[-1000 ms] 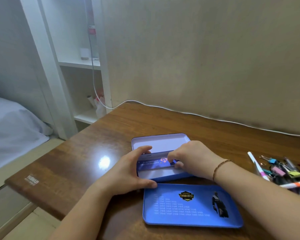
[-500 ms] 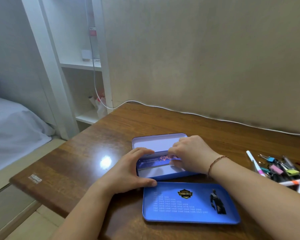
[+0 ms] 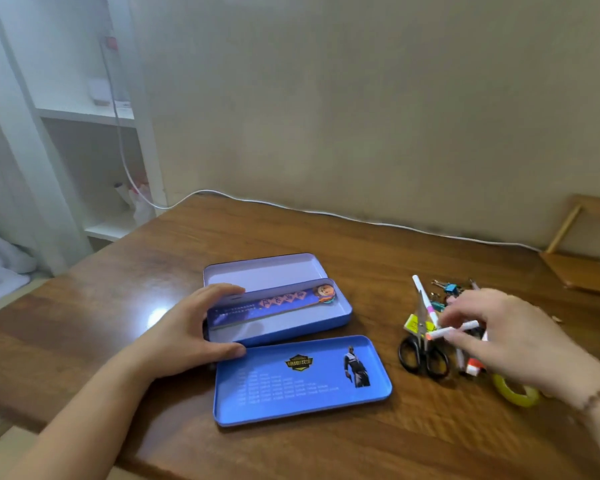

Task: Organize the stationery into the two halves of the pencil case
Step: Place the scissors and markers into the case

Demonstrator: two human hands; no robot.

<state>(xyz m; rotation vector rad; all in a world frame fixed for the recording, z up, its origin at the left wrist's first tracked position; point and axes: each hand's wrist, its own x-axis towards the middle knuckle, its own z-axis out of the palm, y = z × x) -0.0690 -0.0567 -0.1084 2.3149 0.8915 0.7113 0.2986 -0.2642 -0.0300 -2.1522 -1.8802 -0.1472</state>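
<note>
right hand (image 3: 506, 336) motion-blurred, tape roll (image 3: 515, 393) partly hidden

**Worktop layout, one moment**

Worktop (image 3: 118, 341): pencil case base (image 3: 343, 315) at centre, with a ruler (image 3: 274, 304) lying lengthwise inside it. Pencil case lid (image 3: 302, 403) lies open side up, just in front of the base. Left hand (image 3: 184, 337) rests at the base's left end. Right of the case: scissors (image 3: 423, 355), pens (image 3: 425, 299), binder clips (image 3: 447, 289) in one heap; tape roll (image 3: 513, 393) nearest the front. Right hand (image 3: 506, 334) is over the heap. A cable (image 3: 361, 220) runs along the rear edge. Shelf unit (image 3: 84, 112) stands behind, to the left.
</note>
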